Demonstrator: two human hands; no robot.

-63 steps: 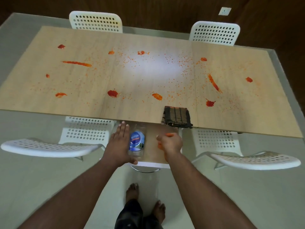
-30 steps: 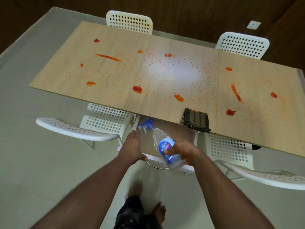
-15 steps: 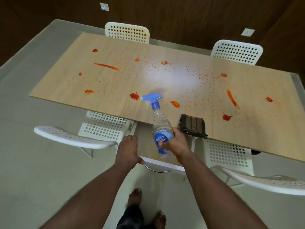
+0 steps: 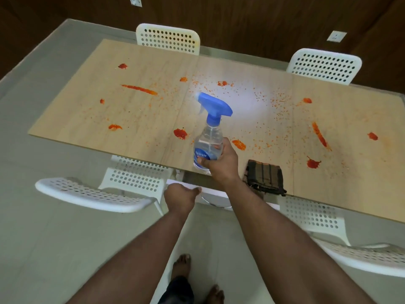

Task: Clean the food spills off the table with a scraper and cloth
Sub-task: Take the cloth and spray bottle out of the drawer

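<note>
A long light-wood table [image 4: 135,115] carries several red-orange food smears, such as a blob [image 4: 180,134] near its front edge, plus scattered crumbs. My right hand [image 4: 221,163] grips the body of a clear spray bottle [image 4: 208,141] with a blue trigger head, held upright above the front edge of the table. A dark folded cloth [image 4: 264,177] lies on the table edge just right of that hand. My left hand [image 4: 179,197] hangs loosely curled below the table edge and holds nothing. No scraper shows.
White perforated chairs stand around the table: two at the far side [image 4: 167,38] [image 4: 324,65] and two on my side [image 4: 94,195] [image 4: 341,249]. A small white stand [image 4: 213,195] sits under the table edge. My bare feet [image 4: 182,263] are on the grey floor.
My right hand picked the spray bottle off the low stand and raised it upright over the table's front edge. My left hand came off the stand and curled in.
</note>
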